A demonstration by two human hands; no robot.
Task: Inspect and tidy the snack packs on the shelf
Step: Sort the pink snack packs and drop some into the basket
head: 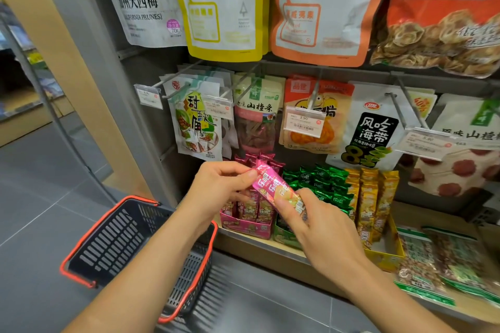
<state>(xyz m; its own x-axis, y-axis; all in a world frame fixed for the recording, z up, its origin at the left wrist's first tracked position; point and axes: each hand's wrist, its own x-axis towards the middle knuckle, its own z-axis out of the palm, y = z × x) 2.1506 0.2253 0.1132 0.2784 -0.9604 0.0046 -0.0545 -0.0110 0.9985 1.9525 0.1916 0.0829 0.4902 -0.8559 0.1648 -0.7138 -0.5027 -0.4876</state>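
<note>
- Here it is: a slim pink foil snack pack (pixel 270 185), held tilted in front of the shelf, upper end left, lower end right.
- The left hand (pixel 224 184) pinches its upper end between thumb and fingertips; the right hand (pixel 322 227) grips the lower end, fingers curled round it.
- Just behind, the pale wooden shelf (pixel 259 247) carries a pink cardboard display box (pixel 243 226) of matching packs, upright.
- Beside that stand green foil packs (pixel 327 186), then golden foil packs (pixel 370 197).
- Above, bags hang on metal pegs, a white seaweed bag (pixel 376 127) among them.
- Lower left, a dark plastic basket with a red rim (pixel 108 240) shows beneath the left forearm.
</note>
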